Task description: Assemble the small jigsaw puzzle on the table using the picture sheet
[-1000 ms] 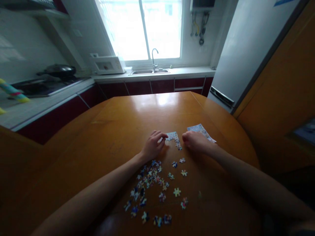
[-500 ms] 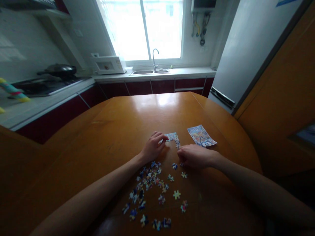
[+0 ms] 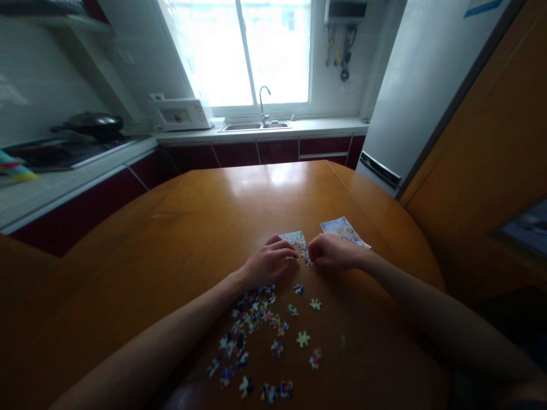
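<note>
A partly joined jigsaw puzzle (image 3: 293, 237) lies on the wooden table, with a pale strip along its top and a narrow strip down its right side. My left hand (image 3: 270, 263) rests at its lower left, palm down, fingers loosely stretched and holding nothing. At the right strip, my right hand (image 3: 332, 252) has its fingers curled together at the puzzle's edge; they appear closed on a puzzle piece, which they mostly hide. Loose puzzle pieces (image 3: 256, 310) lie heaped below my left hand. A few separate ones, such as a yellowish piece (image 3: 303, 339), lie to their right.
A printed picture sheet (image 3: 347, 230) lies behind my right hand, partly covered by it. The round-ended wooden table (image 3: 205, 210) extends toward a counter with a sink (image 3: 243, 127) and a microwave (image 3: 182, 114). A fridge (image 3: 410, 97) stands at the right.
My right hand has moved up and away from me, beside the puzzle's right strip. A small piece that lay beneath it is gone from that spot. My left hand's fingers have shifted slightly right.
</note>
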Demonstrator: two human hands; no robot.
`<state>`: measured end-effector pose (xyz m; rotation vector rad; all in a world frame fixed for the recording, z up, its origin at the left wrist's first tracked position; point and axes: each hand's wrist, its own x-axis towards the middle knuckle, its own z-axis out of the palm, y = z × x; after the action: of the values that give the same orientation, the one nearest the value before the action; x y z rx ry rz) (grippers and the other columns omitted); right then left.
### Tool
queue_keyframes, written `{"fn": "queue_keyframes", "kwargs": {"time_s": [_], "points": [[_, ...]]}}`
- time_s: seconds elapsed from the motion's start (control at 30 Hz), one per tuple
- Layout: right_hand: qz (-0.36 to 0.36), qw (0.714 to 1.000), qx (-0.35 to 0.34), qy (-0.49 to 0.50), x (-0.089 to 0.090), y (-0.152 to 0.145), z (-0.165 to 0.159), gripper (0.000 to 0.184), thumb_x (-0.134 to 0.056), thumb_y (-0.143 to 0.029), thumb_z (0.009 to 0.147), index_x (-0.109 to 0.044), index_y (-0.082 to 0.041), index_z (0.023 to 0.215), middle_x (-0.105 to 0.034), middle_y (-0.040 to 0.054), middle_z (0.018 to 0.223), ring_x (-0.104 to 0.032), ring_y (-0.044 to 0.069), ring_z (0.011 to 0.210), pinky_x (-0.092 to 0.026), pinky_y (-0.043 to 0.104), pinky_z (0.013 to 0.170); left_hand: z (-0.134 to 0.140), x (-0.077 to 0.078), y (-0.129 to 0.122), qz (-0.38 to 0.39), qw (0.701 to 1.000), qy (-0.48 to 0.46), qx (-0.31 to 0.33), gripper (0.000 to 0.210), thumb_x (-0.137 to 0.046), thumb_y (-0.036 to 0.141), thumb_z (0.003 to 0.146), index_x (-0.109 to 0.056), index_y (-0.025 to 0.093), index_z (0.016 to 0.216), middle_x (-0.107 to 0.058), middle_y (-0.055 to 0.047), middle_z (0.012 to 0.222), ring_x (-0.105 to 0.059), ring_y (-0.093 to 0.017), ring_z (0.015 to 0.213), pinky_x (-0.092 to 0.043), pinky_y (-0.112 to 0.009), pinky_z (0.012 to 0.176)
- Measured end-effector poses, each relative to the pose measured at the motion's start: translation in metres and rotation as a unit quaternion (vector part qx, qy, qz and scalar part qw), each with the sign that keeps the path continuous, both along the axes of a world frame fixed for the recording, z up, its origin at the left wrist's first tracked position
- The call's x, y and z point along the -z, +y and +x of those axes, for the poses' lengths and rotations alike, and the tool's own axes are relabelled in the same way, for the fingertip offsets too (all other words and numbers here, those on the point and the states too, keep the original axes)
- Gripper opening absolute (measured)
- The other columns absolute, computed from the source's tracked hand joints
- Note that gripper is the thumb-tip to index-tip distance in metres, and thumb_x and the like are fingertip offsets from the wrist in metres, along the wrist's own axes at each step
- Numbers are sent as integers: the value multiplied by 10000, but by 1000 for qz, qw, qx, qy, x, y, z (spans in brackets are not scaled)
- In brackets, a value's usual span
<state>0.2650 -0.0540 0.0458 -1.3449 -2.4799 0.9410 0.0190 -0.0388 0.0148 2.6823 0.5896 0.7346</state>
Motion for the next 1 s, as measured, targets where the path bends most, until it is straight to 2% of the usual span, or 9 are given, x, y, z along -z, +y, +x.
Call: {"fn": "queue_keyframes", "kwargs": {"time_s": [0.17, 0.4, 0.67, 1.0], "points": [[-12, 1000, 18, 13, 9, 9, 3, 165, -587, -89, 704, -722, -144, 781, -700, 26, 695, -605, 128, 613, -398, 208, 538, -1, 1, 0, 13, 999, 46, 14, 229, -537, 294, 959, -685, 276, 1133, -643, -55, 1075, -508, -210, 1011, -446, -397, 962], [6, 999, 33, 7, 11, 6, -4, 128, -636, -127, 702, -744, -152, 767, -700, 27, 680, -587, 129, 612, -395, 223, 570, -2, 0, -1, 25, 995, 90, 30, 344, -529, 371, 965, -606, 356, 1300, -590, -70, 1162, -463, -250, 1085, -431, -445, 1004], [2, 999, 37, 7, 13, 7, -3, 111, -638, -155, 732, -733, -143, 788, -697, 28, 712, -582, 123, 622, -389, 216, 556, 0, -6, -4, 15, 995, 91, 38, 327, -552, 354, 953, -626, 379, 1270, -601, -67, 1140, -479, -254, 1058, -430, -453, 998], [9, 1000, 28, -11, 13, 7, -1, 91, -647, -169, 717, -729, -153, 752, -672, 11, 653, -567, 118, 586, -374, 220, 535, 0, -6, -4, 8, 995, 95, 42, 324, -558, 351, 949, -627, 381, 1264, -599, -62, 1148, -474, -253, 1066, -423, -447, 1007]]}}
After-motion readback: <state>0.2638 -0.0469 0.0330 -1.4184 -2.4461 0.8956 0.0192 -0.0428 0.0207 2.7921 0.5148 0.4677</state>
